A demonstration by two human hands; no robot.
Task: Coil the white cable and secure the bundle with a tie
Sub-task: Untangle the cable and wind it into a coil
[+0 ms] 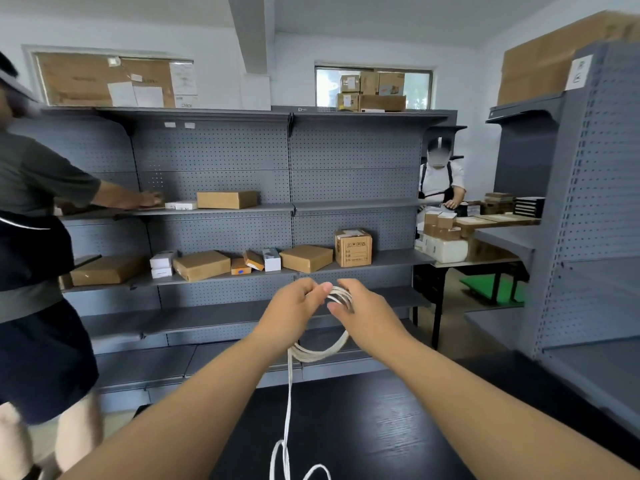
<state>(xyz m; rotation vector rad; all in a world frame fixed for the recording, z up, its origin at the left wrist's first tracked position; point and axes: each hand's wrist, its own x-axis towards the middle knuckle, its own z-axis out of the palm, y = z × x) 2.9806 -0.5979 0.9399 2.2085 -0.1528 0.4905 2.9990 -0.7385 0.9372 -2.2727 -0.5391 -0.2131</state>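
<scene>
- Mostly I lose the top of the white cable [341,296] where my left hand [294,308] and right hand [363,315] close over it from either side; only a few pale turns show between the thumbs.
- My left hand is clamped on the coil's upper left, thumb pressed against the strands; my right hand's fingers curl round the upper right, so both grips are closed on the cable.
- Further down, the coil's lower arc shows beneath my wrists, its ring hanging roughly upright in the air above the dark table [363,427].
- One loose length drops from the coil's lower left almost straight down, its long axis near vertical, and ends in slack loops on the table that the bottom edge of the view cuts off.
- I cannot find a tie anywhere; it may be hidden inside a palm.
- Behind my hands stands a grey shelving unit [221,188] holding cardboard boxes [227,199].
- At the left a person [38,237], partly cut off by the frame, reaches onto a shelf.
</scene>
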